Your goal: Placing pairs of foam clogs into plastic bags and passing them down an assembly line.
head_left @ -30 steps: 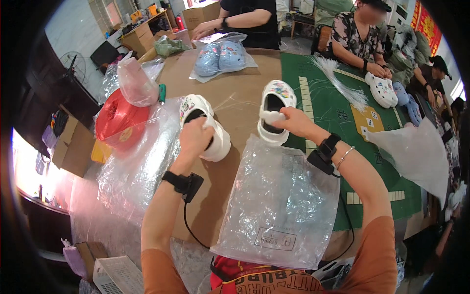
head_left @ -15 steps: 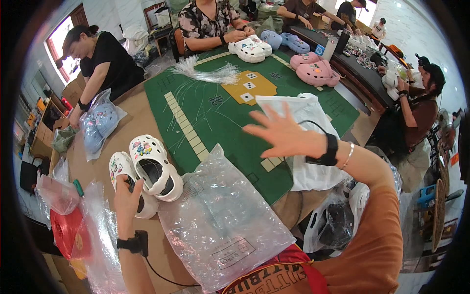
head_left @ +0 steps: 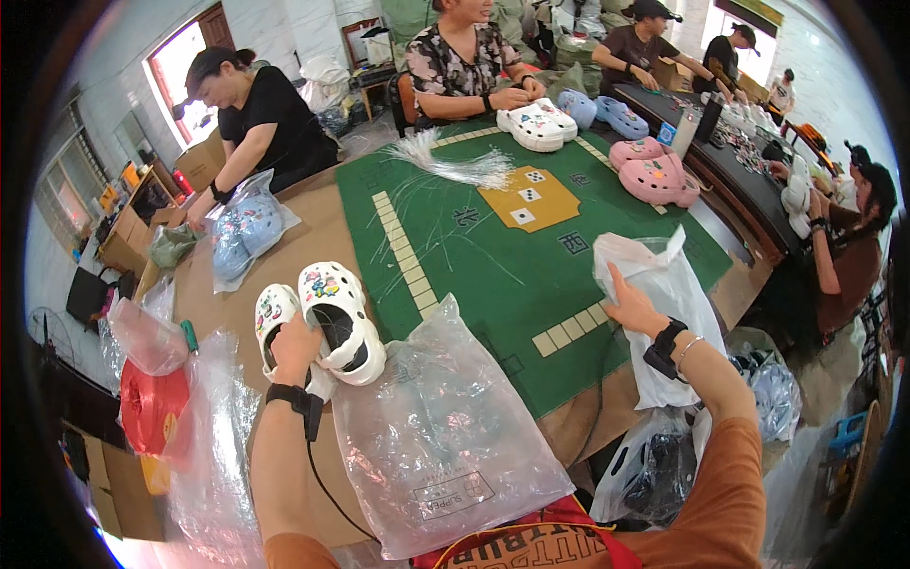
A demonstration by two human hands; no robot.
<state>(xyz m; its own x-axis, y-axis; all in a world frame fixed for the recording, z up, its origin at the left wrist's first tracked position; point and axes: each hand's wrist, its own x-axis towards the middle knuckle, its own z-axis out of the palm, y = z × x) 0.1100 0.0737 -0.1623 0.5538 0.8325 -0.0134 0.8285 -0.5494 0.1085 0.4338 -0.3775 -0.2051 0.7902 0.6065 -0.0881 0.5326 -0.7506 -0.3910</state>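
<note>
In the head view, with twelve o'clock at the far edge, your left hand [head_left: 298, 343] sits between eight and nine o'clock, bent over the left white clog [head_left: 270, 308]; its fingertips are out of sight at the shoe's opening, so I cannot tell whether they are clamped on it. The right white clog [head_left: 353, 353] is just beside that one, at its three o'clock. Your right hand [head_left: 639, 305] is at three o'clock, against a white bag [head_left: 667, 270], forefinger stretched out; whether the other fingers pinch the plastic I cannot tell. Both clogs already carry bright charms [head_left: 323, 283], so that part looks done; bagging looks undone, since neither is inside the clear bag [head_left: 445, 417] at six o'clock, which appears flat. Your left hand hides much of the left clog's heel, and the dark contents of a second bag [head_left: 649, 465], between four and five o'clock, are hard to make out through the film
</note>
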